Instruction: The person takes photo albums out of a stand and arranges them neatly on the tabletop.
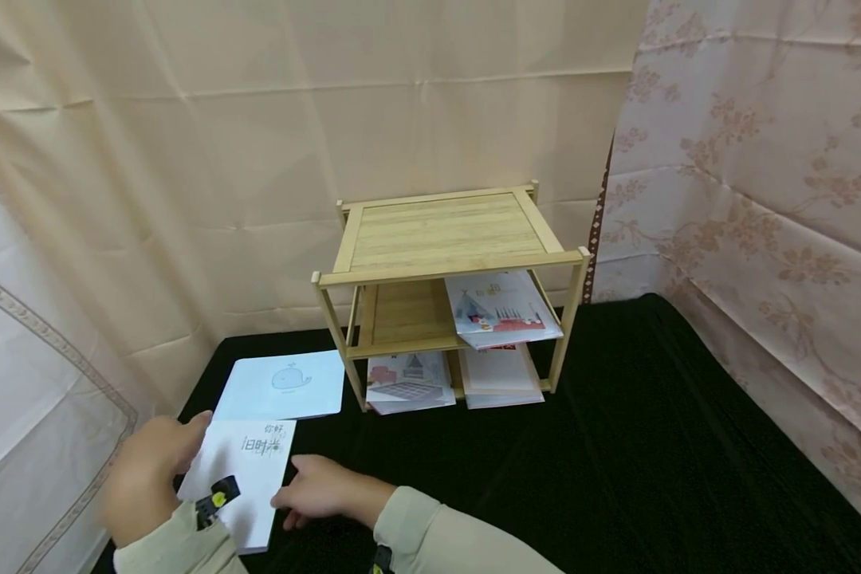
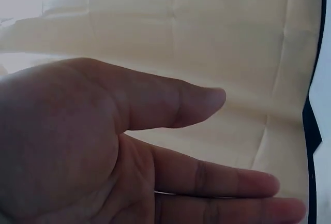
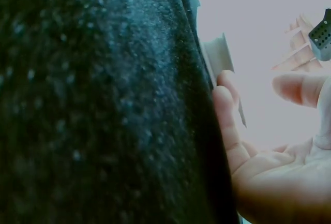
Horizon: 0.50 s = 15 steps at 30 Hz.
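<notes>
A white book (image 1: 247, 478) with Chinese characters on its cover lies at the front left of the dark cloth. My left hand (image 1: 154, 462), blurred in the head view, is over the book's left edge. In the left wrist view, the left hand (image 2: 129, 146) has straight fingers and thumb apart, with nothing between them. At the book's right edge is my right hand (image 1: 323, 488), fingertips right by the side. The right wrist view shows the right hand's thumb (image 3: 297, 87) apart from its fingers, which are at the book's edge (image 3: 220, 56). A pale blue book (image 1: 280, 387) with a whale drawing lies behind.
A two-tier wooden shelf (image 1: 445, 231) stands at the back middle. An illustrated book (image 1: 502, 307) lies on its middle board; more books (image 1: 410, 379) lie at the bottom. Curtains (image 1: 294, 159) surround the dark cloth (image 1: 617, 462).
</notes>
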### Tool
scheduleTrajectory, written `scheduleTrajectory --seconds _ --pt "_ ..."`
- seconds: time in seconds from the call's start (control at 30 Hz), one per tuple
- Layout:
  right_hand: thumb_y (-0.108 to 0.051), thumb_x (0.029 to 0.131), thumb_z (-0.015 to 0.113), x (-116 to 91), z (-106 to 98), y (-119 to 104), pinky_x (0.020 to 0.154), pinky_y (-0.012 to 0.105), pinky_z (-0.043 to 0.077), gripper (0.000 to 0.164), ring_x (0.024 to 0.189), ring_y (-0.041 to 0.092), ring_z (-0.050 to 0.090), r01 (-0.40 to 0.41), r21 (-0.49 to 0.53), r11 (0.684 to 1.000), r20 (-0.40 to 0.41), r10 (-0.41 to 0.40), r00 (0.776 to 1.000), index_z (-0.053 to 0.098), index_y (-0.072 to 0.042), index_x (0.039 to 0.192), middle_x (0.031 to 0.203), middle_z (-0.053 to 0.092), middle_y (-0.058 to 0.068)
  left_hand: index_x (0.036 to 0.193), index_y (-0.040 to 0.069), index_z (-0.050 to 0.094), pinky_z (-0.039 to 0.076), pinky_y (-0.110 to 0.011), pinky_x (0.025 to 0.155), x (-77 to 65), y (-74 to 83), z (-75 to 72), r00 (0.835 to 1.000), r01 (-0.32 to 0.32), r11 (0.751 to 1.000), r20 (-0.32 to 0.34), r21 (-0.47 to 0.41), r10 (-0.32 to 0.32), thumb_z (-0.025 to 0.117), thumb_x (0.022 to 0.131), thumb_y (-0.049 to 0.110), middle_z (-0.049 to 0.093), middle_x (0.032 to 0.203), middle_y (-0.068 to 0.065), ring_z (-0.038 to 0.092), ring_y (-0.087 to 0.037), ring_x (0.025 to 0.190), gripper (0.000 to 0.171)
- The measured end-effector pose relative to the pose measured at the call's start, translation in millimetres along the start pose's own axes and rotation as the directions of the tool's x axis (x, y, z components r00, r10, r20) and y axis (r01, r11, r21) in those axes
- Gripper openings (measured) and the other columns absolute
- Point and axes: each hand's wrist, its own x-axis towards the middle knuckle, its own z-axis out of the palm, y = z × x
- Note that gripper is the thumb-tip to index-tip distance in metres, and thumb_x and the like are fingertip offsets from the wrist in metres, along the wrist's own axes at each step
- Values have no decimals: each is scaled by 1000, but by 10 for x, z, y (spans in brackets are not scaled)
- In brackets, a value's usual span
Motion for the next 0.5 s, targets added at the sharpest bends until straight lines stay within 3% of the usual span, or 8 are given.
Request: scheduleTrajectory --seconds 0.1,0.3,0.5 --pt "-13 97 69 -35 -46 0 68 33 62 72 72 20 73 20 17 1000 -10 -20 1000 32 5 157 89 74 6 129 -21 54 55 -60 81 -20 81 -8 999 -40 999 -24 28 41 36 105 52 62 118 -41 64 -51 101 79" --pt "-14 98 66 -189 -228 -107 68 28 61 54 74 14 72 134 -44 990 -1 -134 991 50 1 147 94 73 0 139 -15 51 54 -61 80 -96 239 -42 990 -86 996 -113 -4 85 36 105 60 55 132 -41 58 -55 112 83" --pt "-19 101 63 -462 -439 -278 70 22 57 39 79 5 71 266 -191 945 55 -260 964 63 -5 137 99 71 -9 143 -7 51 51 -62 83 -212 404 -32 965 -134 990 -232 -48 119 34 104 65 56 137 -35 56 -53 118 84"
